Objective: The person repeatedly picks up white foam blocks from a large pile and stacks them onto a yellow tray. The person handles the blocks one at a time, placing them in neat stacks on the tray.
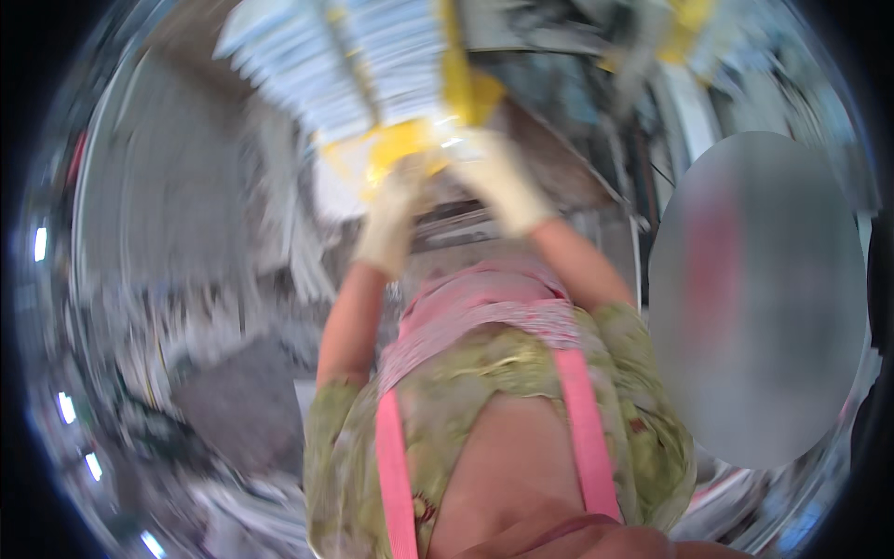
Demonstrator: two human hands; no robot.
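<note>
Both my hands wear pale cream gloves and reach forward, smeared by motion. My left hand (396,205) is at the near edge of a shiny yellow piece (400,144), which looks like film or a wrapper. Just right of it, my right hand (492,177) meets the yellow piece and a small glossy bright spot. Blur hides the fingers of both hands, so I cannot tell whether they grip it. Directly beyond stand tall stacks of white-blue sheets (391,56), with yellow strips between and beside them.
A large grey ribbed stack (163,177) stands at the left. A brown board edge (559,154) runs right of my hands. More pale stacked material (754,93) and a yellow piece (687,28) are at the far right. A blurred grey oval covers the right side.
</note>
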